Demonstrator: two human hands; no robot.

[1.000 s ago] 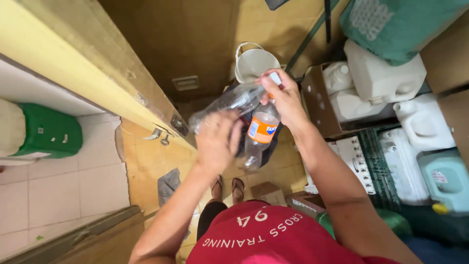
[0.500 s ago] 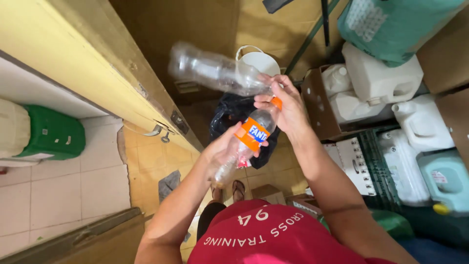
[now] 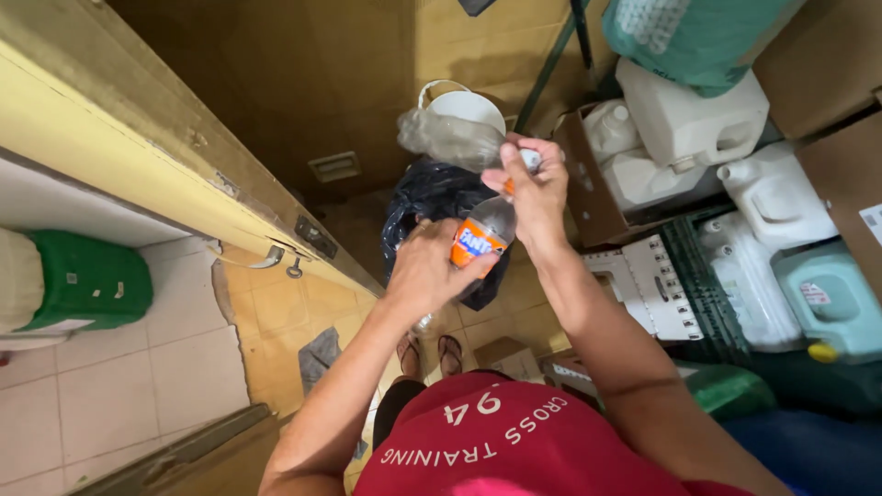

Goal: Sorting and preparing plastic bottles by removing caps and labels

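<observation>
Left hand (image 3: pixel 425 273) gripped the orange-labelled bottle (image 3: pixel 478 246) above the black bag (image 3: pixel 427 197); right hand (image 3: pixel 533 188) pinched its cap while clasping a clear bottle (image 3: pixel 448 140). Neither bottle was bagged yet.

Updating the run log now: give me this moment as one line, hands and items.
left hand: grips orange-label bottle | right hand: at its cap, holds clear bottle | below: black bag | behind: white bucket
</observation>
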